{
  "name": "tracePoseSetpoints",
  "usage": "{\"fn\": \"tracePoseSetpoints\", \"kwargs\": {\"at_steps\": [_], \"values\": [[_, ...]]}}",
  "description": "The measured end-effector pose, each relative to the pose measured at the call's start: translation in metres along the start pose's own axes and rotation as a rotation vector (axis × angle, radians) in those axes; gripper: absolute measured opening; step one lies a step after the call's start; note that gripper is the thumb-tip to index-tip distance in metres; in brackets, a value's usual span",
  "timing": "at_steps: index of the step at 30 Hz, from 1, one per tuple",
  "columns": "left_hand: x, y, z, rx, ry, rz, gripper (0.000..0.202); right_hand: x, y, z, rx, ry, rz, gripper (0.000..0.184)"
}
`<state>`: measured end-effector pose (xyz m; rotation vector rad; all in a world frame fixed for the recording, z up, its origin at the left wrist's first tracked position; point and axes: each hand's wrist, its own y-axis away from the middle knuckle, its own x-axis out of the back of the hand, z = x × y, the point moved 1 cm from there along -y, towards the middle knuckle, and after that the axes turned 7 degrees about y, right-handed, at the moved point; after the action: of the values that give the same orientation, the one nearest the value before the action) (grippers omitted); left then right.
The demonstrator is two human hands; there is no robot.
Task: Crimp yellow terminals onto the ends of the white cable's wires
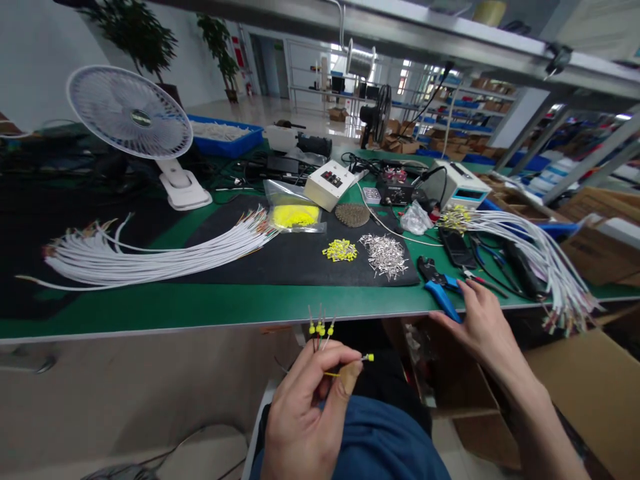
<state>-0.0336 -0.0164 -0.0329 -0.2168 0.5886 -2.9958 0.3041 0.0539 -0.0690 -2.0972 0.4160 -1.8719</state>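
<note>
My left hand (315,393) is closed above my lap, pinching thin coloured wires. Several yellow-collared ferrules (321,328) stand up on the wire ends behind the fingers. Another yellow-collared ferrule (370,358) sticks out to the right between thumb and forefinger, and the thumb wears a tan covering. At the table's front edge, my right hand (483,317) has its thumb and fingers spread around the handles of blue-handled crimping pliers (440,293). Whether it touches the handles is hard to see. Loose yellow ferrules (340,251) and a heap of silver metal terminals (385,255) lie on the black mat (300,263).
White cable bundles lie left (165,260) and right (537,250). Behind the mat are a bag of yellow parts (295,217), a white switch box (329,185) and a white fan (133,117). Cutting tools (485,267) lie right of the pliers. Cardboard boxes (585,393) stand at lower right.
</note>
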Motion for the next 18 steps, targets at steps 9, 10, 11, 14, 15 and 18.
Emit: {"fn": "tracePoseSetpoints", "kwargs": {"at_steps": [9,10,11,14,15,18], "values": [[-0.002,-0.001,-0.006,-0.003,-0.013,0.012,0.004,-0.011,-0.043,0.039,0.060,0.265,-0.359,0.110],[-0.001,-0.001,-0.006,-0.012,-0.018,0.012,0.004,-0.009,-0.046,0.036,0.033,0.271,-0.375,0.110],[0.000,-0.001,-0.006,-0.017,-0.026,0.013,0.004,-0.007,-0.048,0.033,0.001,0.273,-0.385,0.108],[0.003,-0.003,-0.005,-0.015,-0.049,0.020,0.006,0.000,-0.047,0.022,-0.098,0.233,-0.371,0.087],[0.004,-0.004,-0.006,-0.016,-0.051,0.027,0.007,0.003,-0.044,0.017,-0.125,0.199,-0.351,0.079],[0.007,-0.005,-0.009,-0.025,-0.065,0.051,0.008,0.017,-0.027,0.001,-0.200,0.026,-0.266,0.070]]}}
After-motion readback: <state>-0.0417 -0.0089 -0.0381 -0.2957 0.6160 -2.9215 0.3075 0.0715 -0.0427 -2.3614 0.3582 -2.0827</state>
